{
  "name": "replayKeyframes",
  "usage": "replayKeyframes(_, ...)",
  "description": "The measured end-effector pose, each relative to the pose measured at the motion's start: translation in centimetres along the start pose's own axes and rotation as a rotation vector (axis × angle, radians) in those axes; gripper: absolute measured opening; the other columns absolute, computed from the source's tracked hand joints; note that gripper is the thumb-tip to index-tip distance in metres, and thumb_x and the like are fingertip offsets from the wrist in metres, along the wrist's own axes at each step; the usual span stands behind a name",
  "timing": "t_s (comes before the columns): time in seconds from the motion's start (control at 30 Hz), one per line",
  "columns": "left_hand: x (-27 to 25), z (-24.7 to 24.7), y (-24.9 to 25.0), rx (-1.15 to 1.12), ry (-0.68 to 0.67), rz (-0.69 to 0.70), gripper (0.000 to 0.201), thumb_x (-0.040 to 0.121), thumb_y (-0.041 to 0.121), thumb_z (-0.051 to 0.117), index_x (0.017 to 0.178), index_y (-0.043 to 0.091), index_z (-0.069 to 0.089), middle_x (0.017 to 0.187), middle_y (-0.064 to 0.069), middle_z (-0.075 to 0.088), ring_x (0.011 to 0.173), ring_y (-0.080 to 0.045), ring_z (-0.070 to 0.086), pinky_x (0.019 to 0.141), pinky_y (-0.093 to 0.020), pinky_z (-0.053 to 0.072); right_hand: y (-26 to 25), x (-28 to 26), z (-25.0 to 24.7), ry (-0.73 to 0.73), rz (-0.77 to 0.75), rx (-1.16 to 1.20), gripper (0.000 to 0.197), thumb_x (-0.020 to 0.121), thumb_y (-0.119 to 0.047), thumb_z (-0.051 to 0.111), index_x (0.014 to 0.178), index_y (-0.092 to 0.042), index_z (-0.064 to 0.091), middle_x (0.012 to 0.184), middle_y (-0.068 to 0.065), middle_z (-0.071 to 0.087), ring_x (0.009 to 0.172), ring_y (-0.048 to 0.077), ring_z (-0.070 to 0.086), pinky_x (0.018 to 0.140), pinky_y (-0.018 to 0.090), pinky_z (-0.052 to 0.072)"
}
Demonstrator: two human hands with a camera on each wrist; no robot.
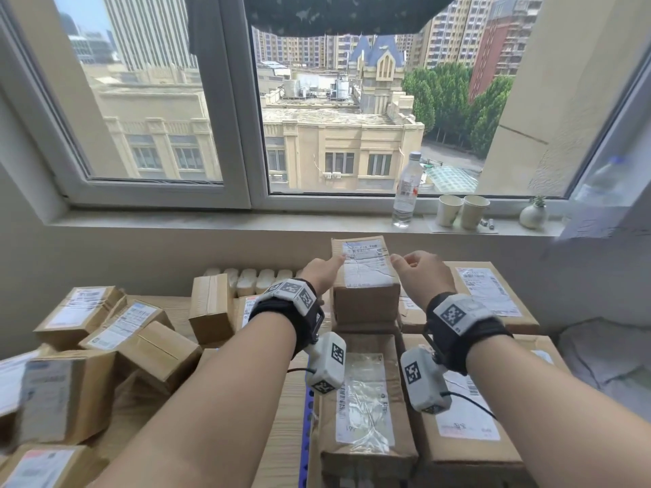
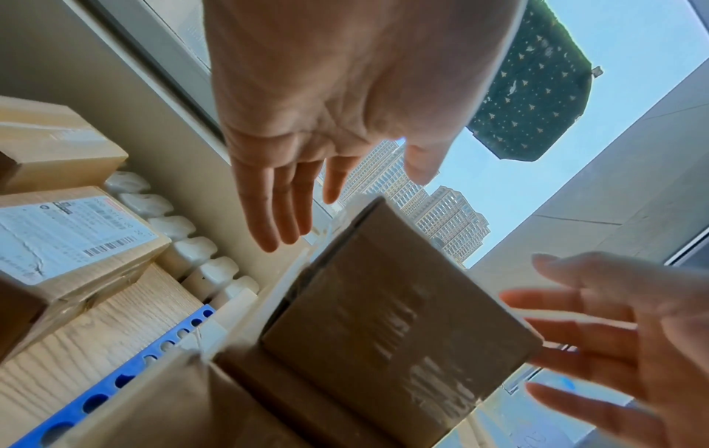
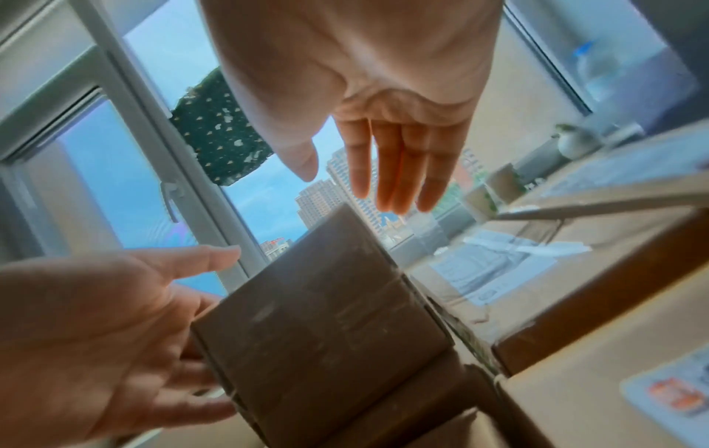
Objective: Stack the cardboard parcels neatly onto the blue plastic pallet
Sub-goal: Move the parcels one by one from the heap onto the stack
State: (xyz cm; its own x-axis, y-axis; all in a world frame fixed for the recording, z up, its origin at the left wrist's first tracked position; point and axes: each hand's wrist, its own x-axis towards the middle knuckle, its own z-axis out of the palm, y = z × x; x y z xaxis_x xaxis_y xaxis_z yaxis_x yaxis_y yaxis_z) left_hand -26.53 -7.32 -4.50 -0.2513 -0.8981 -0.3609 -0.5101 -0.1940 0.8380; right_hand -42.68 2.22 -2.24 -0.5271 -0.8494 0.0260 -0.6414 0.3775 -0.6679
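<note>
A small brown cardboard parcel (image 1: pixel 366 276) with a white label stands on top of larger parcels (image 1: pixel 366 399) stacked on the blue plastic pallet (image 1: pixel 305 434). My left hand (image 1: pixel 327 267) is at its upper left edge and my right hand (image 1: pixel 410 264) at its upper right edge. The wrist views show the parcel (image 2: pixel 383 318) (image 3: pixel 326 318) between two flat hands: left hand (image 2: pixel 299 206) and right hand (image 3: pixel 383 182) both have straight, spread fingers. Neither hand curls round it. Whether the fingers touch its sides I cannot tell. A strip of the pallet (image 2: pixel 115 385) shows beside the stack.
Several loose parcels (image 1: pixel 105 325) lie jumbled on the wooden tabletop (image 1: pixel 134 406) to the left. A water bottle (image 1: pixel 407 191), two paper cups (image 1: pixel 461 211) and a small vase (image 1: pixel 533 214) stand on the windowsill behind. White bedding (image 1: pixel 606 357) lies at the right.
</note>
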Motion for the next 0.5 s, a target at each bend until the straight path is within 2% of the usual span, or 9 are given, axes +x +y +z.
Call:
replayKeyframes(0.07, -0.7, -0.3, -0.2, 0.072, 0.059, 0.053, 0.075, 0.093, 0.060, 0.042, 0.143, 0.005, 0.040, 0.141, -0.013, 0.050, 0.125, -0.033, 0.051, 0.102, -0.046, 0.046, -0.6, -0.9, -0.5, 0.061, -0.075, -0.065, 0.026, 0.095, -0.043, 0.049, 0.101, -0.022, 0.063, 0.103, 0.000, 0.069, 0.093, 0.020, 0.061, 0.079, 0.032, 0.047)
replayKeyframes(0.17, -1.9, -0.7, -0.9, 0.189, 0.140, 0.118, 0.064, 0.098, 0.049, 0.044, 0.146, 0.008, 0.038, 0.147, -0.011, 0.044, 0.134, -0.029, 0.043, 0.110, -0.039, 0.037, -1.7, -2.3, -0.5, 0.059, -0.172, -0.174, 0.021, 0.093, -0.036, 0.050, 0.101, -0.024, 0.064, 0.099, -0.003, 0.068, 0.091, 0.020, 0.062, 0.078, 0.033, 0.049)
replayKeyframes(0.23, -3.3, -1.1, -1.5, 0.276, 0.184, 0.154, 0.059, 0.098, 0.046, 0.044, 0.145, 0.010, 0.039, 0.147, -0.009, 0.045, 0.134, -0.027, 0.043, 0.109, -0.035, 0.035, -2.3, -3.4, -0.1, 0.054, -0.238, -0.209, 0.022, 0.092, -0.034, 0.050, 0.104, -0.023, 0.065, 0.102, -0.004, 0.067, 0.093, 0.019, 0.061, 0.078, 0.032, 0.049)
replayKeyframes(0.37, -5.8, -2.4, -3.0, 0.386, 0.244, 0.194, 0.052, 0.096, 0.040, 0.046, 0.141, 0.014, 0.044, 0.143, -0.009, 0.050, 0.129, -0.026, 0.048, 0.108, -0.038, 0.039, -3.3, -5.4, 1.4, 0.006, -0.306, -0.184, 0.023, 0.091, -0.032, 0.052, 0.105, -0.022, 0.066, 0.106, -0.002, 0.068, 0.095, 0.019, 0.061, 0.082, 0.034, 0.051)
replayKeyframes(0.5, -8.6, -3.8, -5.1, 0.488, 0.291, 0.189, 0.050, 0.094, 0.037, 0.044, 0.140, 0.020, 0.045, 0.141, -0.008, 0.050, 0.127, -0.026, 0.048, 0.107, -0.040, 0.039, -4.6, -7.2, 3.2, -0.029, -0.362, -0.170, 0.021, 0.090, -0.034, 0.054, 0.103, -0.024, 0.067, 0.101, -0.002, 0.069, 0.093, 0.020, 0.062, 0.084, 0.036, 0.052)
